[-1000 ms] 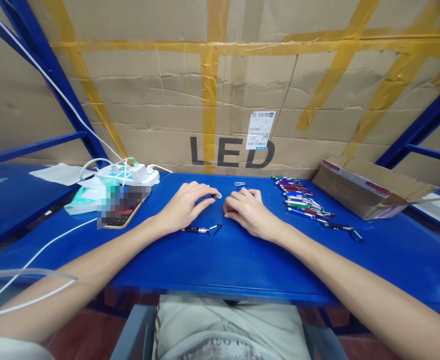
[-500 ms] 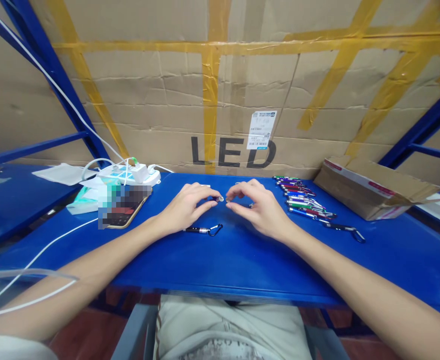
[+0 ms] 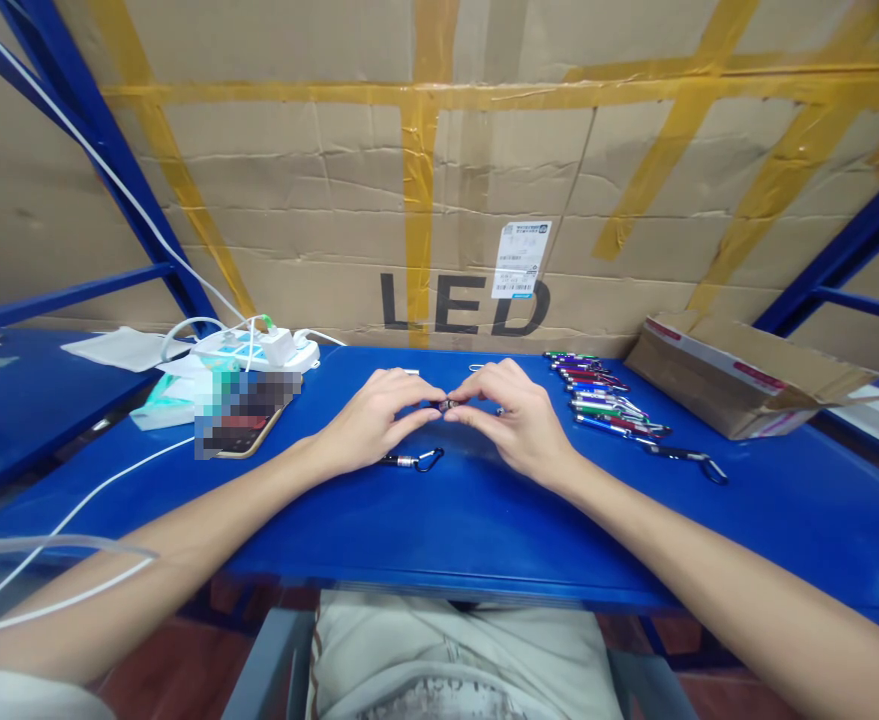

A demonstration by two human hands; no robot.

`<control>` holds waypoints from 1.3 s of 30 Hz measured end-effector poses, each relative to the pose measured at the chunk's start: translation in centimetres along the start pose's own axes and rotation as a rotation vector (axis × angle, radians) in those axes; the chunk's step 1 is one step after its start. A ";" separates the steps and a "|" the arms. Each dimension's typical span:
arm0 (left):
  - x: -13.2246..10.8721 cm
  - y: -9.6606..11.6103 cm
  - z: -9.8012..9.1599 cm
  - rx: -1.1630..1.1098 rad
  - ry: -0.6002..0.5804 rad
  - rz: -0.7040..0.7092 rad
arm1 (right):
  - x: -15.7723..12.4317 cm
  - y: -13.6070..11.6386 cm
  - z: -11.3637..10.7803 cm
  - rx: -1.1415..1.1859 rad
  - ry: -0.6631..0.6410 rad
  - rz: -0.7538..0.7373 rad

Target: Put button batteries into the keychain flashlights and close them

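My left hand and my right hand meet above the blue table, fingertips pinched together on a small dark flashlight part. Below the left hand lies a black mini flashlight with a carabiner clip. A row of several coloured mini flashlights lies to the right of my right hand, and one black flashlight lies apart nearer the front.
An open cardboard box stands at the right. At the left are a phone, a white power strip with cables, and a tissue packet. A big cardboard sheet marked LED forms the back wall.
My right hand lifted off the table and moved left; its fingertips now meet the left hand's on the small part. The left hand stayed in place.
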State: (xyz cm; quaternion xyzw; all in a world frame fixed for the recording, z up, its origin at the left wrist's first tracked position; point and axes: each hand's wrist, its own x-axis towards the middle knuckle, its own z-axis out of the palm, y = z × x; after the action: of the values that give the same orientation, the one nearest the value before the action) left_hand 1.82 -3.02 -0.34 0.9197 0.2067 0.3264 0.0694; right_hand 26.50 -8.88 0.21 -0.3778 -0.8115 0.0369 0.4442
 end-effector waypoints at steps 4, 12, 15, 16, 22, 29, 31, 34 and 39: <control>0.0 0.0 0.1 -0.024 0.002 0.010 | -0.1 0.3 0.3 0.008 -0.005 0.000; 0.1 -0.1 0.1 -0.069 0.006 -0.008 | 0.2 0.0 -0.1 -0.024 -0.002 -0.059; 0.2 0.0 0.0 -0.069 -0.009 -0.037 | 0.4 -0.1 -0.7 -0.104 0.010 -0.062; 0.3 -0.1 0.0 -0.068 -0.005 -0.046 | 0.5 0.0 -0.9 -0.128 0.031 -0.062; 0.4 -0.5 -0.1 -0.044 0.032 -0.127 | 1.1 3.4 -2.9 -0.275 0.133 0.101; 0.2 -1.0 -0.2 -0.004 -0.029 -0.126 | 0.9 7.3 -5.6 -0.290 -0.450 0.109; 0.2 -1.1 -0.2 0.000 -0.042 -0.133 | 0.7 7.4 -5.6 -0.289 -0.518 0.099; 0.2 -1.1 -0.2 0.003 -0.048 -0.139 | 0.6 7.4 -5.2 -0.336 -0.548 0.099; 0.2 -0.8 -0.2 0.007 -0.055 -0.141 | 0.2 7.8 -4.6 -0.423 -0.572 0.104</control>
State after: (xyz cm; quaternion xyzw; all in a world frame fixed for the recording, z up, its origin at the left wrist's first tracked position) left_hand 1.55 -2.17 -0.23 0.9117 0.2701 0.2947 0.0946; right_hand 34.35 -4.45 0.06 -0.4766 -0.8724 -0.0051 0.1086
